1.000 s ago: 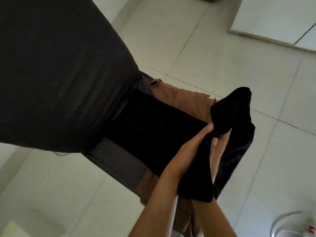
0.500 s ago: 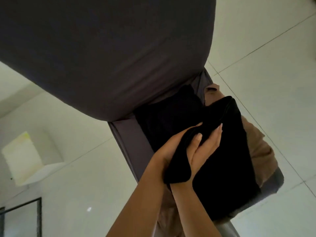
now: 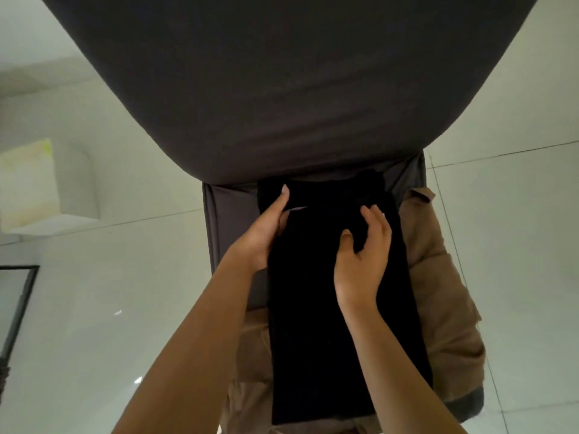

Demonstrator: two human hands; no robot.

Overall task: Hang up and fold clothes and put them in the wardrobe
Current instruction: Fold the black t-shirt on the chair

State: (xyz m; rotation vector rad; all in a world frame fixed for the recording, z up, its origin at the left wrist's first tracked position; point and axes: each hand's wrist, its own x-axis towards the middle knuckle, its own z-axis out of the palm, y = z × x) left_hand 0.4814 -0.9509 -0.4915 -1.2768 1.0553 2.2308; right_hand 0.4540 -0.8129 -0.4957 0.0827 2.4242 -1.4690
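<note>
**A:** Under your hands, dead centre: one black garment (image 3: 341, 324), folded into a long strip. It lies on a tan garment (image 3: 445, 296), which lies on a grey-covered surface (image 3: 232, 233). Can't tell what that surface is.

**B:** Hand state?

**A:** Your left hand (image 3: 266, 233) clasps the strip's left edge near the far end: thumb on top, fingers tucked under the fold. Your right hand (image 3: 363, 261) rests on top, fingers curled, bunching a bit of black cloth against the thumb. Both touch the black garment, well apart across its width.

**B:** Edges, room?

**A:** Strip's left edge runs close to the grey surface's left edge; bare pale tiled floor (image 3: 119, 308) beyond it, open. On the right, tan cloth sticks out past the black strip, then open floor again. Far end of the strip butts under a big dark grey fabric mass (image 3: 288, 89) filling the top of the view, so that side is tight.

**B:** Hidden or unclear?

**A:** Black cloth shows no detail, so the garment type is unreadable. The tan piece is mostly covered, and its near end is cut off at the bottom. A pale box shape (image 3: 40, 186) at left is washed out. A dark frame (image 3: 18, 302) is clipped at the left edge.

**B:** Counts?

**A:** Two hands, one black garment, one tan garment.
</note>
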